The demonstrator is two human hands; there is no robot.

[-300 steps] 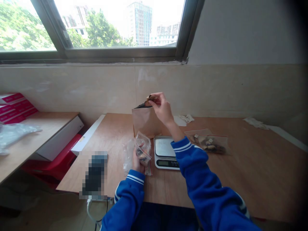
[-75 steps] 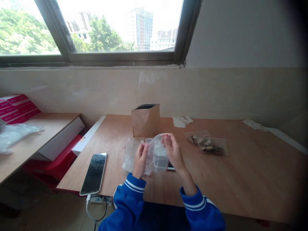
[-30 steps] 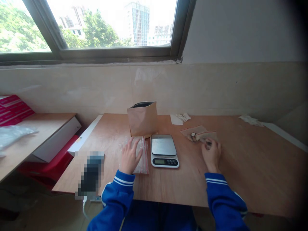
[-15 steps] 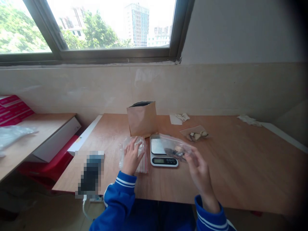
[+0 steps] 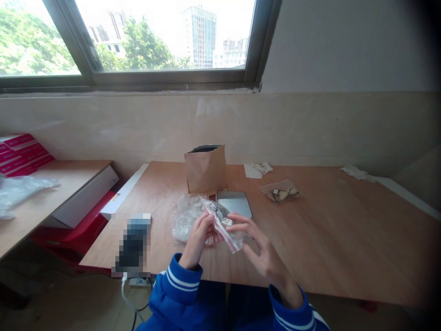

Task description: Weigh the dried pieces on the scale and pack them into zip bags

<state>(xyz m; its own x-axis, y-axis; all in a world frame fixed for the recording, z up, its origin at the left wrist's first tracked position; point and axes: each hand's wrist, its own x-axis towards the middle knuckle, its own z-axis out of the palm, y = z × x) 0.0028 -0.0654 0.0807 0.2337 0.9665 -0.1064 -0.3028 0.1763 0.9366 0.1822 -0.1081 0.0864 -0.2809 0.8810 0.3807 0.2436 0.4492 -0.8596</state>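
Over the near part of the kitchen scale, a clear zip bag with a red-striped seal is held tilted. Dark pieces and a small white tag show inside it. My left hand is closed, pinching the bag near its sealed edge. Around the bag's other side curves my right hand, its fingers on the bag and its thumb at the lower corner. The metal pan of the scale shows behind; its display is hidden. A pile of empty clear zip bags lies beside my left hand.
A brown paper pouch stands open at the back. Another filled zip bag lies right of the scale, and white scraps lie behind. A blurred phone-like object with a cable is at left. A side table stands farther left.
My right hand has brought the filled bag left and nearer, turning its striped seal toward me. My left hand has gone from spread over the empty bags to pinching the filled one.
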